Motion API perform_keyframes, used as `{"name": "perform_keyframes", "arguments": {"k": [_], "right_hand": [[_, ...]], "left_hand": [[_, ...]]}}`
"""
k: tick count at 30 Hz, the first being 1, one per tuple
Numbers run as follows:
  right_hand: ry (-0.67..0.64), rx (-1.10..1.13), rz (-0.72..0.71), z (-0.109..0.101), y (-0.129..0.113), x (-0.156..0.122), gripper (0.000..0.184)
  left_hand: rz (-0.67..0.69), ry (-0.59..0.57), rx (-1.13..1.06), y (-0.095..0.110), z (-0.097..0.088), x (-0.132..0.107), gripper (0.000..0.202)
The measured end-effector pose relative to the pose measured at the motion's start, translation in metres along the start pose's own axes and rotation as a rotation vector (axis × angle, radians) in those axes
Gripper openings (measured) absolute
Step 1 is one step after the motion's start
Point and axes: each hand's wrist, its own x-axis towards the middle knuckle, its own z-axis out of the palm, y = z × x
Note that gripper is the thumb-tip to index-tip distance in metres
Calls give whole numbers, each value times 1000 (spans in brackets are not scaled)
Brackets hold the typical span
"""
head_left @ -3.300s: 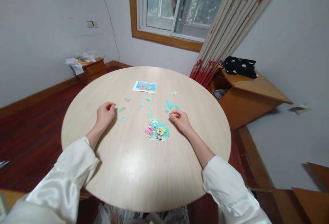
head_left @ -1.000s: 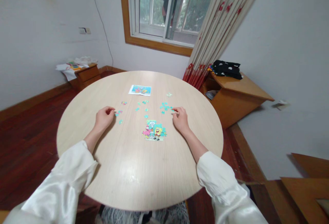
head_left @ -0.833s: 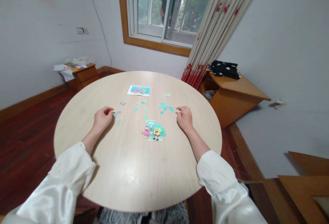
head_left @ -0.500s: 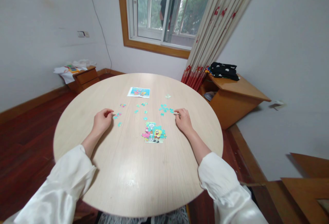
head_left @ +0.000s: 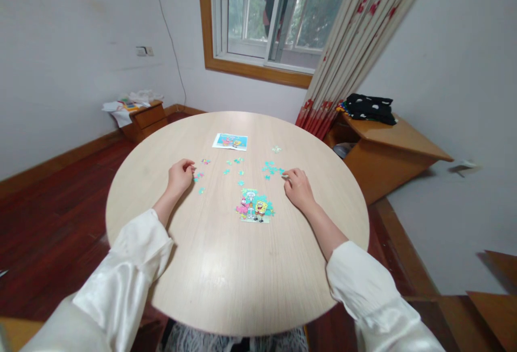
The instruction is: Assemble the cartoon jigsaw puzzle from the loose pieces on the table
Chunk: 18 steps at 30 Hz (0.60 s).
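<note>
A partly joined cartoon jigsaw lies near the middle of a round pale wooden table. My right hand rests just right of it, fingers curled, fingertips pinched at the edge of a cluster of loose teal pieces. My left hand rests on the table to the left, fingers curled in, beside a few loose pieces. More loose pieces lie between the hands. A small reference picture lies farther back. What either hand holds, if anything, is too small to make out.
A low wooden cabinet with dark spotted cloth stands right of the table, by a curtain. A small wooden stand with papers sits at the left wall. A window is behind.
My right hand has moved from just above the joined jigsaw out to the loose teal cluster. The left hand has stayed put. The camera view has shifted slightly.
</note>
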Motion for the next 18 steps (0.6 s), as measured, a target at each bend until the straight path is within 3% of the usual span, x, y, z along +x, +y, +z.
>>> {"name": "perform_keyframes", "arguments": {"k": [10,18], "right_hand": [[-21,8,-4,0,2,0,29],[-51,39,1,-1,1,-1,29]], "left_hand": [[72,-130,248,4,-1,8,39],[253,-220,483,7,14,10,41]]}}
